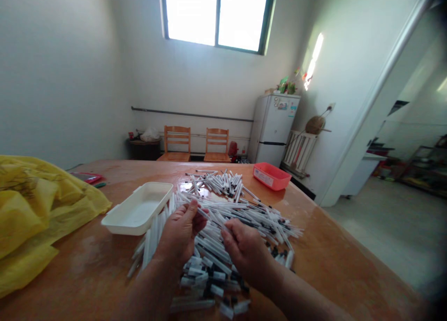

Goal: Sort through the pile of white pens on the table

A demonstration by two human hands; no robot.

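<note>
A large loose heap of thin white plastic pen barrels (pixel 244 216), many with black tips, covers the middle of the orange wooden table (pixel 324 251). My left hand (pixel 179 232) is over the heap, its fingers pinched around at least one white barrel. My right hand (pixel 244 251) sits just to its right, with its fingertips curled down among the barrels. Whether those fingers hold a barrel is hidden. Left of my left hand stands a white plastic tray (pixel 138 209), with barrels lying against its near side.
A crumpled yellow plastic bag (pixel 38 209) lies on the table's left side. A red plastic tray (pixel 271 176) stands beyond the heap near the far edge. A flat red item (pixel 87 177) lies further left. Two wooden chairs (pixel 192 144) and a white refrigerator (pixel 272 130) stand beyond the table.
</note>
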